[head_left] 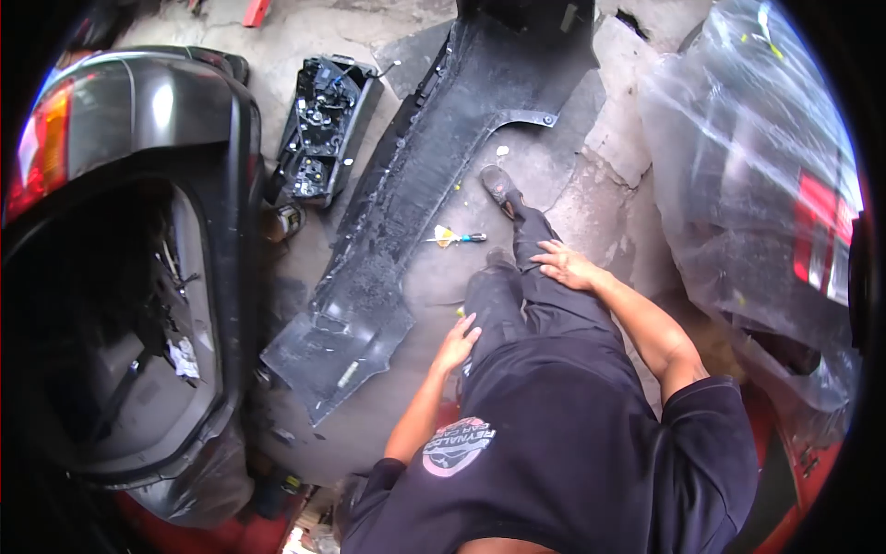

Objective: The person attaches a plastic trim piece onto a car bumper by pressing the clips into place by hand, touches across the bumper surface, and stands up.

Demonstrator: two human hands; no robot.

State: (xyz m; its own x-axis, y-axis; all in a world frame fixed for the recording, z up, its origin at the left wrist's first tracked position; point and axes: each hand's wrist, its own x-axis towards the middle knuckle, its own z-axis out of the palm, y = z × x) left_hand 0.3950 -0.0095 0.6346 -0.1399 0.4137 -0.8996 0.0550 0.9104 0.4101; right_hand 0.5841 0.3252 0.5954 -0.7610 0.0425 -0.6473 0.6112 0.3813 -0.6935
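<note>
My left hand (457, 343) rests against the side of my left thigh, its fingers stretched out and holding nothing. Across my right leg, near the knee, lies my right hand (566, 265) with its fingers spread and empty. On the concrete beyond my knees is a screwdriver (472, 238) with a blue and black handle, beside a small yellow-and-white scrap (447, 236). A long dark plastic bumper cover (429, 152) lies inner side up on the floor to the left of my feet.
A black lamp housing (323, 129) sits left of the bumper cover. A grey car with an open rear (194, 102) stands at the left. At the right is a vehicle rear under clear plastic sheeting (738, 157). The concrete floor (614, 138) is cracked.
</note>
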